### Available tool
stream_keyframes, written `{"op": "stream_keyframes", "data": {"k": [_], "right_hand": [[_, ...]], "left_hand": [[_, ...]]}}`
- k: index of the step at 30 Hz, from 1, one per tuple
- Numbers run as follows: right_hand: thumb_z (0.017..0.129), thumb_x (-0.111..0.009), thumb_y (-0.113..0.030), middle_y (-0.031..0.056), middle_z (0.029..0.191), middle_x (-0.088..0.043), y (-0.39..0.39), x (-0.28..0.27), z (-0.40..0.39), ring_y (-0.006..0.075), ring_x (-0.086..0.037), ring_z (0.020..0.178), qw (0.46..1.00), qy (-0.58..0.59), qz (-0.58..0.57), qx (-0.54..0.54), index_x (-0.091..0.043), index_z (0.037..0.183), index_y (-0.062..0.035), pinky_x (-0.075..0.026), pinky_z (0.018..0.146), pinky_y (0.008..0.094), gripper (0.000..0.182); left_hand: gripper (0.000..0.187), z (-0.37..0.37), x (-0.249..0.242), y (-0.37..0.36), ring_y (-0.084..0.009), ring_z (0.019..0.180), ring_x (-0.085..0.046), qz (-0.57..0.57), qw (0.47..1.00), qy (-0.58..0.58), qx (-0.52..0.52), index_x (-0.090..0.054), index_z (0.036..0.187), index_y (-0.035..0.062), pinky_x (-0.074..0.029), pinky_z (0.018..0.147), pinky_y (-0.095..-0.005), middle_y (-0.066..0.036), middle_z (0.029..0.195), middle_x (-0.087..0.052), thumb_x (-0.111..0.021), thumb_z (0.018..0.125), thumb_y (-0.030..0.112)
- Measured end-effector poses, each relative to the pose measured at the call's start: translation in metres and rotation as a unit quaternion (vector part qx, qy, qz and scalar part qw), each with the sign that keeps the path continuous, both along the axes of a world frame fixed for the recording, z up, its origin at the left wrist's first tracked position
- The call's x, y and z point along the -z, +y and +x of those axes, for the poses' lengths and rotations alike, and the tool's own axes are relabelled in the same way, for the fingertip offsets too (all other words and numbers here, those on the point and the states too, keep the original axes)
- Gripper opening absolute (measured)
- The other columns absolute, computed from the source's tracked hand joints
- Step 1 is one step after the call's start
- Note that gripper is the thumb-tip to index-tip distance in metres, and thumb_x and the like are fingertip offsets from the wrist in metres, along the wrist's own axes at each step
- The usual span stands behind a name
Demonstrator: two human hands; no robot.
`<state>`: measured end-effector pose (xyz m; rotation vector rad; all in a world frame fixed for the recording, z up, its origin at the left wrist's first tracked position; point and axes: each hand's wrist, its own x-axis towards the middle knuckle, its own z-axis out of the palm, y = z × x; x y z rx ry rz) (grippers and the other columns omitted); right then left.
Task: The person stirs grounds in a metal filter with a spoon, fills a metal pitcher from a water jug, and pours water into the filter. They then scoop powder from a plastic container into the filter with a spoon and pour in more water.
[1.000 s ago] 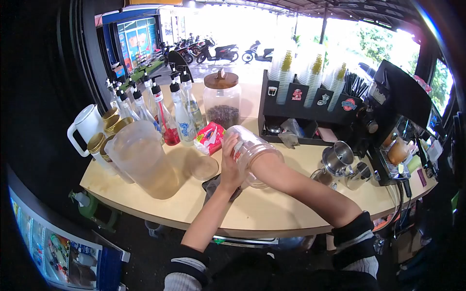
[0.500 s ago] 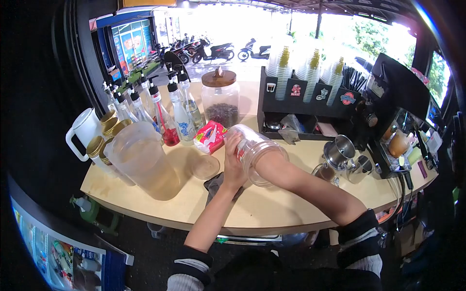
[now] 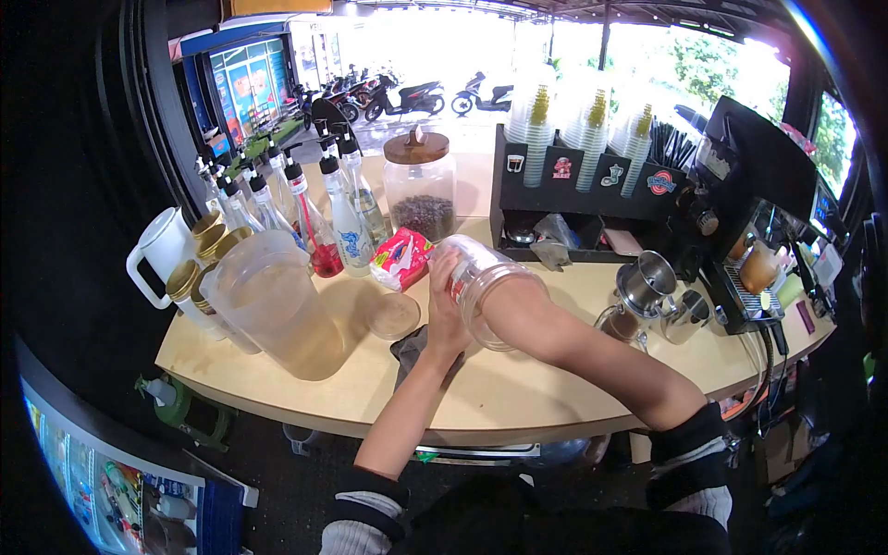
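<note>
A clear plastic jar [image 3: 472, 262] is tilted on its side above the counter, its open mouth turned toward me. My left hand [image 3: 446, 301] is wrapped around its outside, on the left. Through the mouth reaches my right hand [image 3: 507, 298], in past the wrist; its fingers are hidden by the jar, and whether it holds anything does not show. Beneath my left wrist lies a dark cloth [image 3: 407, 354]. A round clear lid [image 3: 393, 315] rests left of my left hand, and a pink tissue pack [image 3: 402, 260] sits just behind it.
A large translucent pitcher [image 3: 277, 310] stands left, near several pump bottles [image 3: 350, 231] and a white jug [image 3: 166, 250]. Behind is a wooden-lidded glass jar [image 3: 421, 190]. At right are a black cup rack [image 3: 592, 199], a metal cup [image 3: 646, 282] and a coffee machine [image 3: 754, 273].
The jar has tipped very slightly, its mouth a little higher, with both hands staying on or in it. Otherwise only the view has shifted slightly.
</note>
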<state>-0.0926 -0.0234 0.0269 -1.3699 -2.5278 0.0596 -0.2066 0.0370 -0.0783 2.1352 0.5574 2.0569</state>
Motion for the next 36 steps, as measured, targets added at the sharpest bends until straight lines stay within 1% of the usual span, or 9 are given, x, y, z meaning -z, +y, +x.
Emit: {"op": "stream_keyframes", "data": {"k": [5,7,14,19,20,24,26,33,36], "right_hand": [[0.073,-0.059,-0.006,0.0207,0.106,-0.06,-0.014,-0.018,0.002,0.0347,-0.06,0.096,0.999,-0.034,0.016,0.019,-0.059,0.109,0.0024,-0.048,0.083,0.0401,0.037],[0.073,-0.054,-0.005,0.024,0.085,-0.063,-0.024,-0.027,0.005,0.0369,-0.063,0.082,0.998,0.021,0.065,-0.012,-0.063,0.081,0.0052,-0.05,0.073,0.043,0.015],[0.074,-0.06,-0.005,0.0243,0.085,-0.062,-0.033,-0.053,0.024,0.0388,-0.061,0.081,0.995,0.096,-0.016,-0.02,-0.064,0.091,0.0036,-0.048,0.074,0.0414,0.019],[0.078,-0.056,-0.003,0.0175,0.073,-0.06,-0.031,-0.063,0.05,0.0267,-0.06,0.068,0.985,0.163,-0.057,0.015,-0.063,0.091,0.0036,-0.046,0.064,0.0327,0.016],[0.079,-0.057,-0.003,0.0127,0.069,-0.058,-0.029,-0.061,0.055,0.0184,-0.056,0.064,0.984,0.176,-0.032,0.001,-0.062,0.091,0.0028,-0.045,0.064,0.0298,0.015],[0.076,-0.056,-0.007,0.0185,0.073,-0.061,-0.025,-0.065,0.071,0.027,-0.061,0.067,0.976,0.211,-0.063,-0.001,-0.062,0.089,0.0028,-0.047,0.065,0.0344,0.018],[0.082,-0.059,-0.006,0.0032,0.072,-0.059,-0.024,-0.065,0.077,0.0069,-0.051,0.069,0.968,0.236,-0.087,-0.006,-0.062,0.091,0.0038,-0.044,0.068,0.024,0.013],[0.084,-0.06,-0.007,0.0002,0.073,-0.058,-0.019,-0.068,0.105,0.0049,-0.049,0.069,0.955,0.273,-0.111,0.001,-0.062,0.09,0.0025,-0.042,0.065,0.0222,0.012],[0.081,-0.063,-0.011,0.0038,0.067,-0.056,-0.024,-0.076,0.119,0.0073,-0.047,0.063,0.946,0.306,-0.104,0.016,-0.062,0.089,0.0028,-0.041,0.06,0.0248,0.017]], "left_hand": [[0.097,-0.001,0.002,0.003,-0.0332,0.126,-0.038,-0.014,1.0,0.017,-0.02,-0.026,0.133,0.0071,-0.018,0.111,-0.0495,-0.013,0.133,-0.04,-0.083,0.061,0.035],[0.097,0.0,0.002,0.003,-0.0337,0.125,-0.038,-0.021,1.0,0.015,-0.015,-0.026,0.134,0.007,-0.018,0.111,-0.0495,-0.013,0.132,-0.04,-0.084,0.06,0.034],[0.095,0.004,0.008,0.005,-0.0355,0.119,-0.042,-0.077,0.997,-0.006,-0.011,-0.03,0.132,0.0049,-0.027,0.106,-0.0475,-0.014,0.127,-0.043,-0.085,0.058,0.028],[0.099,-0.001,-0.009,-0.007,-0.0362,0.114,-0.044,-0.059,0.989,0.042,-0.128,-0.036,0.131,0.0033,-0.033,0.1,-0.0459,-0.016,0.122,-0.046,-0.086,0.048,0.021],[0.1,-0.001,-0.009,-0.007,-0.0362,0.113,-0.044,-0.065,0.985,0.055,-0.147,-0.037,0.131,0.0033,-0.034,0.099,-0.0459,-0.016,0.121,-0.047,-0.086,0.045,0.019],[0.101,-0.003,-0.009,-0.007,-0.0358,0.113,-0.044,-0.07,0.982,0.071,-0.163,-0.037,0.131,0.0039,-0.034,0.099,-0.0455,-0.016,0.121,-0.047,-0.085,0.043,0.016],[0.102,-0.002,-0.008,-0.007,-0.0356,0.114,-0.044,-0.072,0.983,0.07,-0.154,-0.037,0.132,0.0042,-0.034,0.099,-0.0454,-0.016,0.122,-0.047,-0.085,0.043,0.016],[0.102,-0.001,-0.007,-0.01,-0.0347,0.116,-0.044,-0.134,0.982,0.059,-0.122,-0.036,0.133,0.0046,-0.033,0.101,-0.0449,-0.015,0.125,-0.046,-0.086,0.044,0.017],[0.1,-0.001,-0.013,-0.015,-0.034,0.116,-0.044,-0.127,0.982,0.058,-0.127,-0.038,0.131,0.0037,-0.036,0.099,-0.0446,-0.015,0.124,-0.045,-0.086,0.044,0.02]]}}
